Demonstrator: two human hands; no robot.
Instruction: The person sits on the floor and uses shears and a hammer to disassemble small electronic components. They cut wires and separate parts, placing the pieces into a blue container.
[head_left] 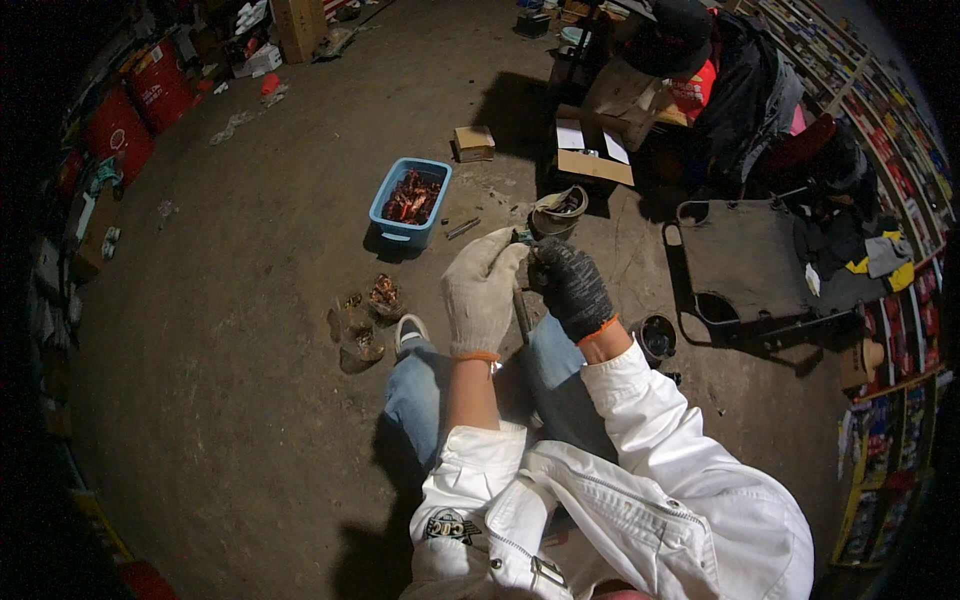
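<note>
My left hand point(481, 290), in a cream knit glove, and my right hand point(572, 288), in a dark grey glove, meet above my knees. Both have their fingers closed. Between the fingertips a small dark piece point(521, 236) shows, too small and covered to name. A brownish rod point(521, 313) runs down between the hands; whether either hand touches it, I cannot tell. Just past my right fingers stands a round bucket point(560, 213) with dark contents. Beyond my left hand sits a light blue plastic tub point(449, 176) full of copper-coloured scraps.
Short metal rods point(462, 229) lie by the tub. Clear bags point(358, 334) with copper-coloured bits rest left of my shoe. A small cardboard box point(473, 143) and an open carton point(594, 165) stand farther off. At right are a dark folding chair point(745, 250) and a black round container point(657, 337).
</note>
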